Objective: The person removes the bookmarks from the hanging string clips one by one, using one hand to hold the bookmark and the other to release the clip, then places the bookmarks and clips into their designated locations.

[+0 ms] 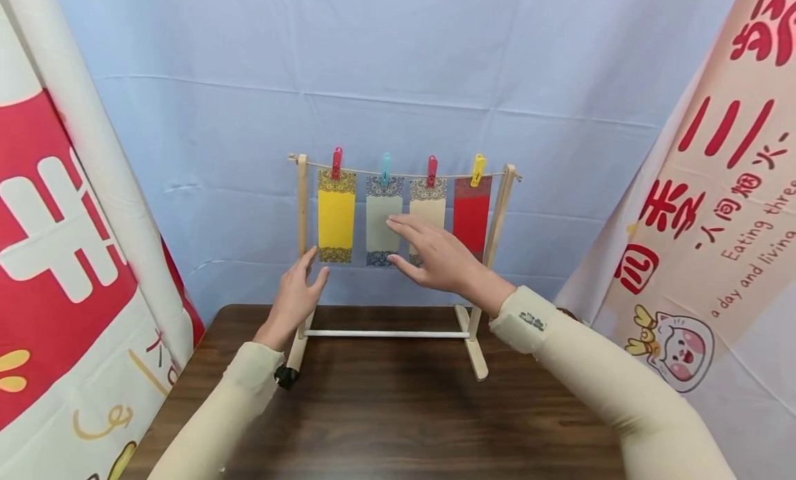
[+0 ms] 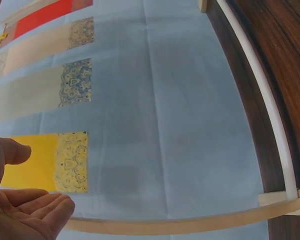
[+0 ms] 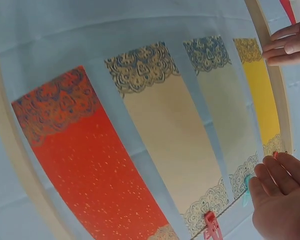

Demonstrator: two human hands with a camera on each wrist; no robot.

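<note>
My left hand [image 1: 294, 297] has its fingers loosely extended, thumb apart, beside the left post [image 1: 302, 210] of the wooden rack; I can't tell whether it touches. My right hand [image 1: 438, 255] is flat-fingered and grips nothing, in front of the gray card [image 1: 381, 217] and the cream card [image 1: 429, 207].

Both cards hang from the string [image 1: 407, 174] between the yellow card [image 1: 336, 221] and the red card [image 1: 470, 214], each under its own clip. Narrow gaps separate the four side edges, and there is room between their lower ends and the white rail [image 1: 385, 334].

The rack stands near the far edge of the dark wood-grain worktop [image 1: 373, 411], which stretches toward me. A creased pale-blue cloth [image 1: 398, 65] hangs behind.

On the banner [image 1: 734, 273] to my right I read "人间烟火", "Eating three" and "a day and living", above a cartoon face [image 1: 680, 349]. The left banner [image 1: 37, 259] carries large white strokes on red.
</note>
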